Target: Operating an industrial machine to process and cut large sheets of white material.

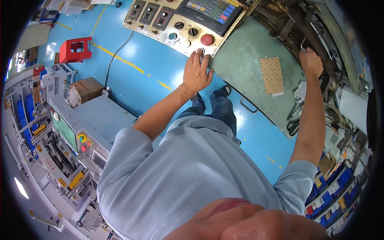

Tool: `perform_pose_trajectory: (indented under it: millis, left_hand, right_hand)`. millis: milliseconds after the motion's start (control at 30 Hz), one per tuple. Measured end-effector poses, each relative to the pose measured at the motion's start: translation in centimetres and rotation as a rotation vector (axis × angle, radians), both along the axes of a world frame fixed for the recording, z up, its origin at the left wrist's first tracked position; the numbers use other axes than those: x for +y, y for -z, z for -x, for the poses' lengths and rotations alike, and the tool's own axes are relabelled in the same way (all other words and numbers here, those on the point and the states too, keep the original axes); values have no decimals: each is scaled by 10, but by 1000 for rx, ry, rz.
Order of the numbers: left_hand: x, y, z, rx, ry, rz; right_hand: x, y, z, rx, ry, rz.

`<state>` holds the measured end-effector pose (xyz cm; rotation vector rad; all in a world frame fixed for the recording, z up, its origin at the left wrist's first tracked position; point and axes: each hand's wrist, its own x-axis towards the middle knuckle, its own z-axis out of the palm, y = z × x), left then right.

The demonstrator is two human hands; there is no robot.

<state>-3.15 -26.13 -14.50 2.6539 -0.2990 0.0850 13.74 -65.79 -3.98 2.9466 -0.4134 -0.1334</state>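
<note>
My left hand [197,73], loosely spread, is at the panel [164,33] edge — my right hand [312,64] grips a metal rod [303,42].

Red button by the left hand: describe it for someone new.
At the top of the view is a cream control panel with a dark-framed screen. Below the screen, just beyond the left hand, sits a round red button. Its neighbours include two black knobs, a green button and a pale button; of these, it alone is red.
</note>
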Motion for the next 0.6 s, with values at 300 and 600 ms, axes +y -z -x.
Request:
perform_pose_trajectory:
  millis: [300, 600]
  left_hand:
    - [-8, 4, 8, -50, -26, 64]
    - [-9, 11, 9, -87, -57, 116]
  right_hand:
    - [1, -2, 1, -10, 0, -16]
    - [2, -8, 3, 13, -73, -65]
